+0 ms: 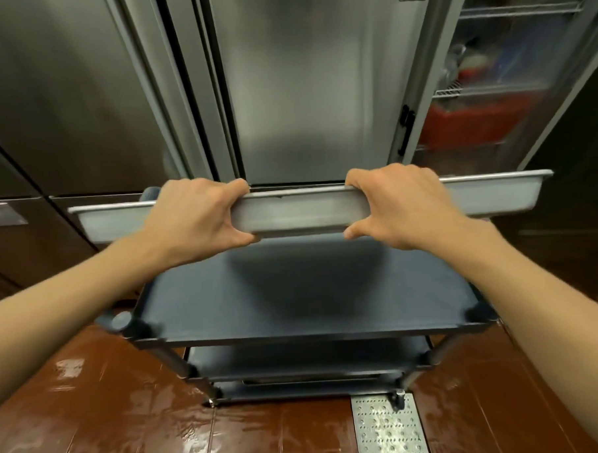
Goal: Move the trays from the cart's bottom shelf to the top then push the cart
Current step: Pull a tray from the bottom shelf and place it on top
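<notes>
A long metal tray (300,212) hangs level above the far half of the grey cart's top shelf (304,294). My left hand (194,217) grips the tray's near rim left of centre, fingers over the edge and thumb under. My right hand (403,204) holds the same rim right of centre in the same way. The top shelf below carries nothing but the tray's shadow. On the bottom shelf the edge of another metal tray (311,380) shows under the middle shelf (306,358).
Stainless steel fridge doors (305,89) stand right behind the cart. An open compartment at the right holds wire shelves and a red crate (471,123). The brown tile floor (111,423) is wet, with a perforated metal drain cover (388,431) by the cart's near right wheel.
</notes>
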A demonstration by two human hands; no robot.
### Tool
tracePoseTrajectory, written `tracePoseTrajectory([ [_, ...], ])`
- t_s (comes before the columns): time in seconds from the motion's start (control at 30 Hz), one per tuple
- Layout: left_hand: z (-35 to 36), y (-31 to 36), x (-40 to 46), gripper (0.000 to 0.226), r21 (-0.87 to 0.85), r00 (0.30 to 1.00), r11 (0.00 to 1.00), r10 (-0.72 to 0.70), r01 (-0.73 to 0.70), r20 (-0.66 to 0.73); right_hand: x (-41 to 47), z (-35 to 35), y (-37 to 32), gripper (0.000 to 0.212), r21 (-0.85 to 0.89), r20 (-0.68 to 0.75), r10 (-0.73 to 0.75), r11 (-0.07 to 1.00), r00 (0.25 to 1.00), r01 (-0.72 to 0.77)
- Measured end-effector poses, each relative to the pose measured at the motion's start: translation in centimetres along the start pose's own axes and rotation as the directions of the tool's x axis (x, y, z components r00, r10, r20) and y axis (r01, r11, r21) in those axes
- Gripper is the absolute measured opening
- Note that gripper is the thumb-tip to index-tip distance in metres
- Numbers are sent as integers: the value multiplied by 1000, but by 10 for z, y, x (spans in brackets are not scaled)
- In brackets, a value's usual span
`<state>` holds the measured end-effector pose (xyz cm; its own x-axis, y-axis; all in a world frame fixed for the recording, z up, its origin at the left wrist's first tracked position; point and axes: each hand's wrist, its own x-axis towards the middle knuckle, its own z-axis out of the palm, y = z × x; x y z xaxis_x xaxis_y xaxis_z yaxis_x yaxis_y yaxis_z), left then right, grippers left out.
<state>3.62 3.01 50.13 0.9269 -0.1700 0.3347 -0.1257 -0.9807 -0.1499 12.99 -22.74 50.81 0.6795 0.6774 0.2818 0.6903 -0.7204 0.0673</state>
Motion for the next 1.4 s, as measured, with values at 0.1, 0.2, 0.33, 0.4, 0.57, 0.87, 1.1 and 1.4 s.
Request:
tracePoseTrajectory([
  [0.1,42,-3,7,46,20,1000,1000,-1,0,13,6,42,0,56,12,-42,27,1000,999,-27],
  [0.2,70,-8,13,42,14,1000,1000,27,-27,11,8,73,-1,52,38,-78,41,999,996,-38],
  [0.33,96,-12,16,42,27,999,999,34,-34,18,10,97,-1,48,49,-105,74,996,992,-69],
  [0.4,109,-14,16,41,24,999,1000,14,-15,30,12,106,-2,47,35,-102,70,997,992,-67],
  [0.57,134,-15,11,34,-4,994,1000,-20,20,106,8,134,-5,43,44,-89,37,998,995,-33],
  [0.87,193,4,-14,32,-95,966,992,-54,80,251,-13,200,-2,39,-57,57,43,998,997,-40],
  [1.1,265,32,-31,27,-83,882,991,-50,100,469,-29,264,0,11,-59,321,112,993,941,-98],
  [1.4,320,34,-56,12,27,835,988,-143,153,532,-43,317,-12,30,-85,391,168,986,905,-147],
])
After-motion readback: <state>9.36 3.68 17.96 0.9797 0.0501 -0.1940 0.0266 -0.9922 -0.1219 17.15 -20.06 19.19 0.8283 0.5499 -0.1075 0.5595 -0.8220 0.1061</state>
